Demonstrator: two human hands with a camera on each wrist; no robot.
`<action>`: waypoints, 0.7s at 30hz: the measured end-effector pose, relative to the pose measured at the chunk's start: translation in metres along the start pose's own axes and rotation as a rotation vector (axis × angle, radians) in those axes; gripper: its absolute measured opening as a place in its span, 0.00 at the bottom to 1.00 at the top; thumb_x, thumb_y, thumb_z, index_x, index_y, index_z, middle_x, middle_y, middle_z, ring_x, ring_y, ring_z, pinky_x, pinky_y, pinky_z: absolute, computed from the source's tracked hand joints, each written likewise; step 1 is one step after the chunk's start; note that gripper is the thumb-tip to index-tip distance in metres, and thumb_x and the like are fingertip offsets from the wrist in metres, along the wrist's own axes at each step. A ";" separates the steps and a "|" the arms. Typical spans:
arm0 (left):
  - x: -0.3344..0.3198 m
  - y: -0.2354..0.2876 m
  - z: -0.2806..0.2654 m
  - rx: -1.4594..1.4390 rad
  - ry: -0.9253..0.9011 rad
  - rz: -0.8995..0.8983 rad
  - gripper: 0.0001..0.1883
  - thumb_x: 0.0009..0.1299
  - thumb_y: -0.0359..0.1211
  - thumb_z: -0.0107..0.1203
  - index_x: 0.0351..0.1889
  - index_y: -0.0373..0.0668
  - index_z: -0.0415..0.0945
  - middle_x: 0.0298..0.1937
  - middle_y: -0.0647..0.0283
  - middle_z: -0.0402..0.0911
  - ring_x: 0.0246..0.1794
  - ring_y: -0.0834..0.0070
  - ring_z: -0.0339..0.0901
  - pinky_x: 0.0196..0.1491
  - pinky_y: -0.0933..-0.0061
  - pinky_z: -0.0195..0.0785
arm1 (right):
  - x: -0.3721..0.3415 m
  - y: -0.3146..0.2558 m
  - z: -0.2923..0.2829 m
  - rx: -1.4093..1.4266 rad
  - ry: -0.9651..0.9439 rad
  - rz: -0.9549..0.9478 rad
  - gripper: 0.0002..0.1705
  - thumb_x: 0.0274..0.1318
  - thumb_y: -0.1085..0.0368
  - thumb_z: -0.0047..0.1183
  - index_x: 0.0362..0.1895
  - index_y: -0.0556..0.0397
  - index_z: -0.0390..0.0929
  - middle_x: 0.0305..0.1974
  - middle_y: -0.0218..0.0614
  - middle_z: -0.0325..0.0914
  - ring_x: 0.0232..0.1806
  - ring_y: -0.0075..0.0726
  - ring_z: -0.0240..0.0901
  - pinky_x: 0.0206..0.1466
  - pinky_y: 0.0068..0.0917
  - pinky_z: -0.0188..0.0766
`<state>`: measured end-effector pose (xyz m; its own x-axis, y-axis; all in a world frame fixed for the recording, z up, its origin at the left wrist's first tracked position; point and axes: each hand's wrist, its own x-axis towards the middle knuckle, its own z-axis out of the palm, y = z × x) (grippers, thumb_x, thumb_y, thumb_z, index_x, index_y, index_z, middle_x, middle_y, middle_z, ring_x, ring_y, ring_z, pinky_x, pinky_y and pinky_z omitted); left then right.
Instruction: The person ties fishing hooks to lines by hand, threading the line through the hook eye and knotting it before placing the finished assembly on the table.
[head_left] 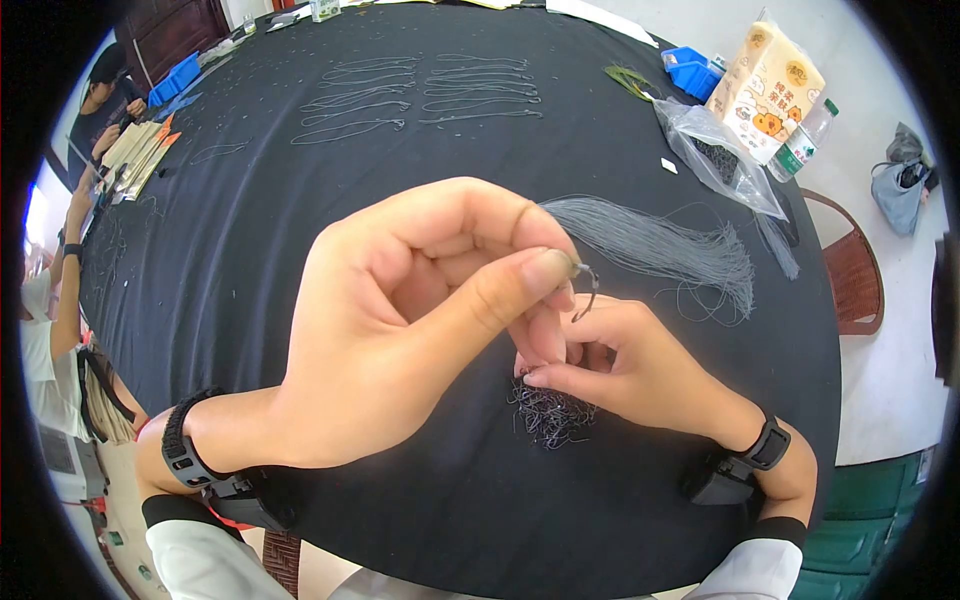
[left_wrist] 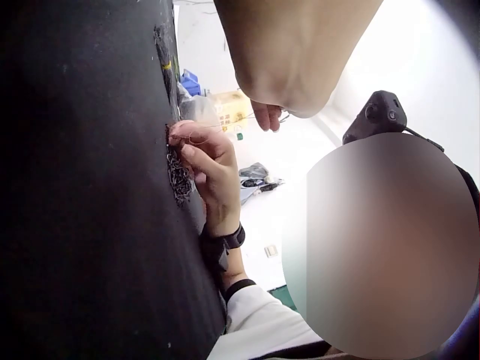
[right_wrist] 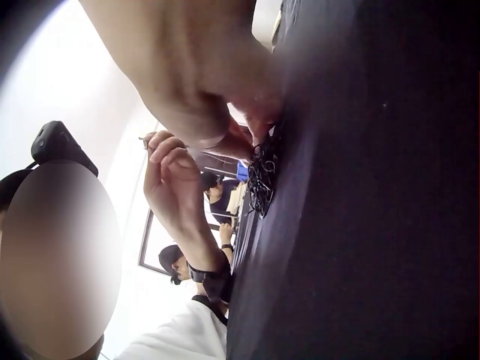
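A small dark fish hook (head_left: 591,298) sticks out from between the thumb and forefinger of my left hand (head_left: 400,300), which is raised over the table and pinches it. Lower and to the right, my right hand (head_left: 645,360) has its thumb and fingertips together at the upper edge of a pile of dark fish hooks (head_left: 552,415), pinching a hook there; the fingers mostly hide it. In the left wrist view a thin line (left_wrist: 217,136) shows by the right hand (left_wrist: 214,169). The right wrist view shows the hook pile (right_wrist: 261,184) just under the right fingertips.
Behind the hands a bundle of grey line (head_left: 660,245) lies on the black tablecloth (head_left: 230,260). Farther back are two columns of looped lines (head_left: 480,85). A plastic bag (head_left: 715,150), tissue pack (head_left: 770,90) and bottle (head_left: 805,140) stand right. Other people (head_left: 100,100) sit at left.
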<state>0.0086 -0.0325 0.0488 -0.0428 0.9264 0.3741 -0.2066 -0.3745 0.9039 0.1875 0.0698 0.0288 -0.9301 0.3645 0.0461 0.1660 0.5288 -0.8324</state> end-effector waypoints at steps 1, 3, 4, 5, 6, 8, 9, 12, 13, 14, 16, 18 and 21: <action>0.000 0.000 0.000 -0.001 0.000 0.002 0.06 0.73 0.27 0.49 0.43 0.34 0.71 0.35 0.58 0.76 0.31 0.76 0.77 0.31 0.78 0.75 | 0.000 0.001 0.000 -0.011 0.005 -0.010 0.06 0.52 0.68 0.59 0.36 0.50 0.81 0.31 0.32 0.78 0.24 0.27 0.70 0.28 0.24 0.66; 0.000 0.000 0.000 -0.008 -0.002 0.007 0.06 0.73 0.27 0.49 0.43 0.34 0.71 0.35 0.58 0.76 0.31 0.76 0.77 0.31 0.78 0.75 | -0.001 0.002 0.001 -0.033 0.016 -0.031 0.05 0.52 0.68 0.59 0.35 0.50 0.81 0.30 0.32 0.78 0.25 0.27 0.70 0.27 0.24 0.66; 0.000 0.000 0.000 -0.014 -0.003 0.009 0.06 0.73 0.27 0.49 0.43 0.34 0.71 0.35 0.58 0.76 0.31 0.76 0.77 0.31 0.78 0.75 | -0.001 0.000 0.000 -0.023 0.023 0.000 0.04 0.52 0.67 0.59 0.34 0.51 0.81 0.29 0.32 0.79 0.24 0.27 0.70 0.27 0.24 0.66; 0.000 0.000 0.000 -0.020 -0.004 0.011 0.06 0.73 0.27 0.49 0.43 0.34 0.70 0.35 0.58 0.76 0.31 0.76 0.77 0.31 0.78 0.75 | -0.001 -0.004 0.000 -0.013 0.030 0.031 0.04 0.52 0.67 0.59 0.34 0.52 0.81 0.28 0.33 0.79 0.23 0.26 0.70 0.26 0.23 0.66; 0.000 0.000 0.000 -0.020 -0.001 0.010 0.06 0.73 0.27 0.49 0.43 0.34 0.71 0.35 0.58 0.76 0.31 0.76 0.77 0.31 0.78 0.75 | -0.001 -0.006 0.000 -0.004 0.036 0.061 0.04 0.53 0.67 0.59 0.33 0.52 0.80 0.27 0.33 0.79 0.23 0.26 0.71 0.26 0.23 0.66; 0.000 0.000 0.001 -0.021 0.005 0.007 0.05 0.73 0.27 0.48 0.43 0.34 0.71 0.35 0.58 0.76 0.31 0.76 0.77 0.31 0.78 0.75 | -0.003 -0.003 0.000 0.010 0.062 0.034 0.05 0.53 0.68 0.59 0.34 0.53 0.80 0.25 0.33 0.79 0.22 0.26 0.71 0.25 0.22 0.67; 0.000 0.000 0.002 -0.022 0.002 0.007 0.05 0.73 0.27 0.49 0.43 0.34 0.71 0.35 0.57 0.76 0.31 0.76 0.77 0.31 0.78 0.75 | -0.003 -0.003 0.000 0.017 0.075 0.021 0.06 0.53 0.68 0.59 0.35 0.54 0.79 0.25 0.33 0.79 0.21 0.26 0.71 0.25 0.22 0.67; -0.001 -0.001 0.002 -0.025 -0.001 -0.009 0.05 0.73 0.26 0.49 0.43 0.34 0.71 0.36 0.57 0.76 0.30 0.76 0.78 0.32 0.78 0.75 | -0.003 -0.003 0.001 -0.012 0.152 -0.026 0.11 0.53 0.70 0.59 0.41 0.54 0.75 0.24 0.34 0.80 0.21 0.25 0.74 0.26 0.20 0.68; -0.001 -0.001 0.002 -0.024 0.002 -0.023 0.05 0.73 0.26 0.49 0.43 0.33 0.71 0.36 0.57 0.76 0.30 0.76 0.78 0.32 0.78 0.75 | -0.004 -0.006 0.001 -0.022 0.158 -0.040 0.13 0.53 0.70 0.59 0.43 0.54 0.74 0.25 0.34 0.80 0.22 0.26 0.75 0.27 0.21 0.69; -0.001 0.000 0.002 -0.023 0.005 -0.038 0.05 0.73 0.26 0.49 0.43 0.33 0.72 0.36 0.57 0.76 0.31 0.76 0.78 0.32 0.78 0.75 | -0.005 -0.010 0.000 -0.033 0.164 -0.054 0.14 0.52 0.71 0.59 0.44 0.53 0.72 0.26 0.34 0.80 0.23 0.27 0.76 0.27 0.21 0.70; -0.001 0.000 0.002 -0.040 0.005 -0.042 0.05 0.73 0.26 0.49 0.43 0.33 0.72 0.36 0.58 0.76 0.30 0.76 0.78 0.32 0.78 0.75 | -0.006 -0.013 0.000 -0.059 0.162 -0.092 0.16 0.52 0.72 0.58 0.45 0.53 0.70 0.29 0.35 0.80 0.26 0.29 0.77 0.28 0.23 0.71; 0.000 0.000 0.001 -0.034 0.013 -0.045 0.05 0.73 0.26 0.49 0.42 0.33 0.72 0.36 0.58 0.77 0.30 0.76 0.78 0.33 0.78 0.75 | -0.006 -0.014 0.000 -0.089 0.145 -0.141 0.17 0.51 0.74 0.58 0.45 0.53 0.69 0.32 0.35 0.80 0.29 0.31 0.79 0.28 0.24 0.72; 0.001 0.001 0.000 0.019 0.033 -0.047 0.05 0.73 0.26 0.48 0.42 0.33 0.72 0.36 0.59 0.77 0.30 0.77 0.78 0.33 0.78 0.74 | -0.007 -0.018 -0.003 -0.113 0.131 -0.189 0.15 0.51 0.73 0.58 0.44 0.53 0.70 0.35 0.34 0.80 0.33 0.34 0.80 0.30 0.27 0.74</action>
<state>0.0086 -0.0319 0.0500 -0.0654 0.9437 0.3242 -0.1904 -0.3307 0.9243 0.1915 0.0598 0.0449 -0.8987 0.3435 0.2727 0.0354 0.6767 -0.7354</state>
